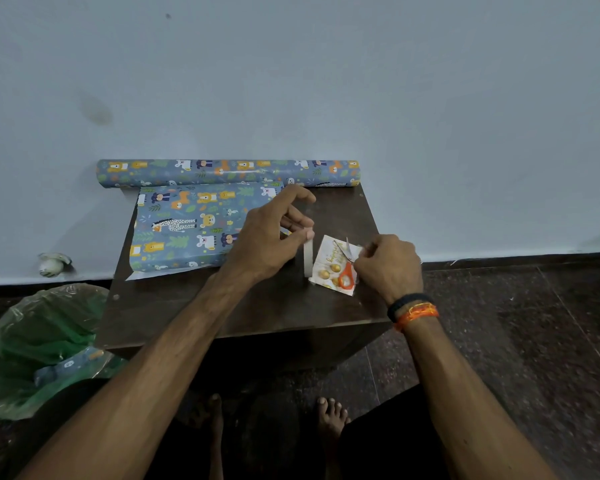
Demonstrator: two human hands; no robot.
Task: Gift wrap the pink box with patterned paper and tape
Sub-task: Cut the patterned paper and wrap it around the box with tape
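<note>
Dark table (194,306) mid-frame. Wrapped box (184,226) lies upper left on it, paper roll (227,173) behind. Your left hand (267,237) pinches a tape strip (308,254). Your right hand (388,268) is curled beside the orange scissors (346,270) on a card (326,261); grip unclear.

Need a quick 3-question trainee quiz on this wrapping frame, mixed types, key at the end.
1. True or false: the orange-handled scissors lie on the printed card.
2. Multiple choice: the left hand pinches
A. the paper roll
B. a strip of tape
C. the scissors
3. Fill in: the paper roll lies at the table's far edge, against the ____.

Key: 1 true; 2 B; 3 wall. Extra note: the right hand is curled beside the scissors; whether it grips anything is unclear. The wrapped box sits on the table.
</note>
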